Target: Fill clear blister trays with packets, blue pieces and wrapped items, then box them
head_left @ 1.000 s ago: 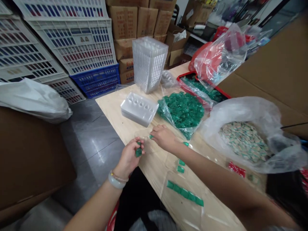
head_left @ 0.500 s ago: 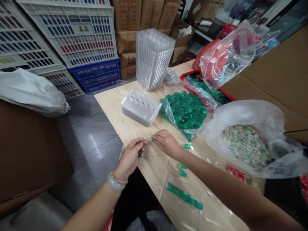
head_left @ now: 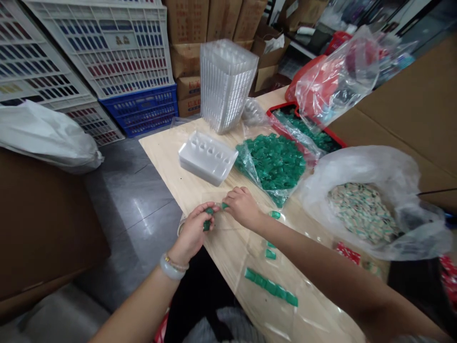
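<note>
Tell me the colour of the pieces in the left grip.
The pieces are green; see head view.

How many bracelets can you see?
2, both around the wrist of the left hand: a thin bracelet, with a pale bangle beside it. None show by the right hand.

Up pops a green piece (head_left: 209, 210) at the fingertips of the left hand (head_left: 193, 228), mostly hidden half a second ago! And those fingertips have eased back slightly from the right hand (head_left: 242, 206).
</note>
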The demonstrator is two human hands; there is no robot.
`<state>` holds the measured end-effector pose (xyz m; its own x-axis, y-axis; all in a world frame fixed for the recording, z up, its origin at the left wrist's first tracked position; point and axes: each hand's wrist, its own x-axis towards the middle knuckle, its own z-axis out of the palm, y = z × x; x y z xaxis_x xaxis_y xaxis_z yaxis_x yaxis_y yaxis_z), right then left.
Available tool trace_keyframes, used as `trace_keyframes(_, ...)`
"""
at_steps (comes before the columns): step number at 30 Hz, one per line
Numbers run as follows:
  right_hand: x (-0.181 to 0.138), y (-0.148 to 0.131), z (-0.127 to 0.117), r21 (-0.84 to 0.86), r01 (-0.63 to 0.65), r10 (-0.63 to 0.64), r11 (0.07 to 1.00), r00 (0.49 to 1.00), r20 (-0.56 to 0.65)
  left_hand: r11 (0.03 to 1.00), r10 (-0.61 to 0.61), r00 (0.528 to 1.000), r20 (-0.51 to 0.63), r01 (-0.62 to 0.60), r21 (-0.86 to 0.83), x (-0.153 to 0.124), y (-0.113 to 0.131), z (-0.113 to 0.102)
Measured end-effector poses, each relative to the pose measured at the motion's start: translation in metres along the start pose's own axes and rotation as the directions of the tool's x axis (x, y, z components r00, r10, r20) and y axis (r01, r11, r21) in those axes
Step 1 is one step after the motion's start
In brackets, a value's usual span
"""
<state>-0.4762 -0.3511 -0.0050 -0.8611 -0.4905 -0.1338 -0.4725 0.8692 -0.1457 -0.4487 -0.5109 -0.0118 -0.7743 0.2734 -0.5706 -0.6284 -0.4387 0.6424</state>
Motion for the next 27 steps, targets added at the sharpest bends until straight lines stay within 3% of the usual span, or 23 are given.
trace_keyframes(3, -0.006, -0.001, -0.005, 0.078, -0.054, 0.056, 0.995, 0.998, -0.021, 1.000, -0.027, 0.999, 0.026, 0.026, 0.013, -0.001, -0.001, -0.001)
trace_keyframes(6, -0.018, -0.005, -0.012, 0.254, -0.096, 0.140, 0.962, 0.977, -0.161, 0.994, 0.027, 0.999, 0.042, -0.031, 0.107, -0.001, -0.005, -0.001)
trace_keyframes(10, -0.029, -0.016, -0.013, 0.665, -0.058, 0.207, 0.745, 0.967, -0.149, 0.977, 0.113, 0.992, 0.048, -0.120, 0.176, 0.001, -0.009, 0.005)
trace_keyframes(13, -0.032, -0.022, -0.008, 0.782, 0.003, 0.209, 0.623, 0.963, -0.170, 0.982, 0.083, 0.995, 0.046, -0.089, 0.166, 0.000, -0.008, 0.009)
trace_keyframes(18, -0.035, -0.024, -0.003, 0.739, 0.075, 0.191, 0.669, 0.944, -0.268, 0.954, 0.092, 0.987, 0.134, -0.126, 0.273, -0.001, -0.010, 0.007)
trace_keyframes(23, -0.040, -0.028, -0.006, 0.675, 0.062, 0.110, 0.735, 0.971, -0.210, 0.826, 0.174, 0.970, 0.172, -0.238, 0.510, -0.001, -0.013, 0.001)
trace_keyframes(27, -0.041, -0.026, -0.010, 0.620, 0.071, 0.127, 0.781, 0.955, -0.270, 0.771, 0.287, 0.956, 0.059, -0.268, 0.578, 0.002, -0.011, -0.006)
